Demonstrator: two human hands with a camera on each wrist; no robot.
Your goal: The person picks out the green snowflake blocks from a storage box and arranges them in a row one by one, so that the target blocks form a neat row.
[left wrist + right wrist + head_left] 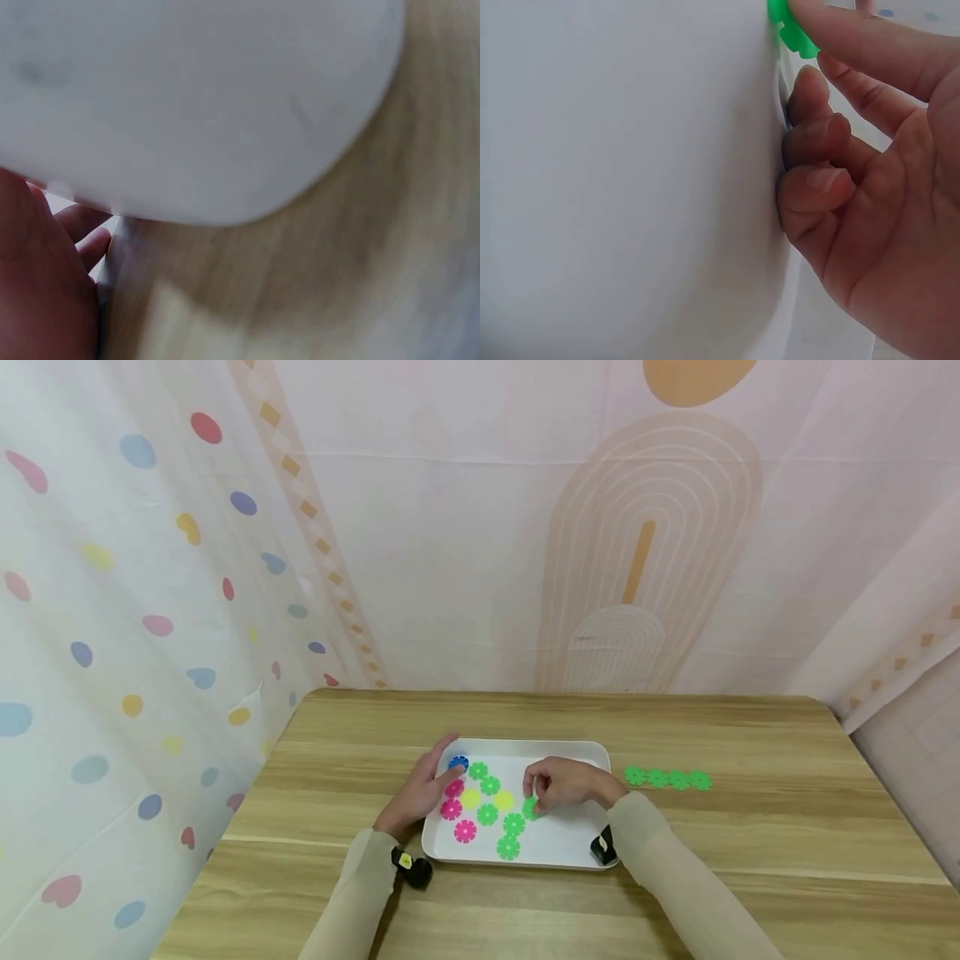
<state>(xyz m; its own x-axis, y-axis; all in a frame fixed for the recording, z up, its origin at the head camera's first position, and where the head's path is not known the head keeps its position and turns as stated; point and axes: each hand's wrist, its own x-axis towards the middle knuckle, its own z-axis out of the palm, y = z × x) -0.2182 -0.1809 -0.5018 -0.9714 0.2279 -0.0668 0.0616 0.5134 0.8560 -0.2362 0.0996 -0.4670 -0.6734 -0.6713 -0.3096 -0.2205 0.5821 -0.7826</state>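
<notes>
On the wood-grain table (360, 727), near its front edge, we see a white rectangular tray (566, 847) holding notched plastic discs. At the tray's left side, the left hand (422, 792) holds the rim, its thumb over the inside beside a blue notched disc (454, 761) and its other fingers along the outside. Above the tray floor, right of centre, the right hand (562, 782) pinches a green notched disc (528, 810) between thumb and index finger; in the right wrist view we find the remaining fingers curled near the tray. Left of the pinched piece we note three pink discs (465, 832), two yellow discs (470, 799) and five loose green discs (487, 814). Right of the tray, just beside it, we observe a row of four green discs (656, 778) joined edge to edge.
</notes>
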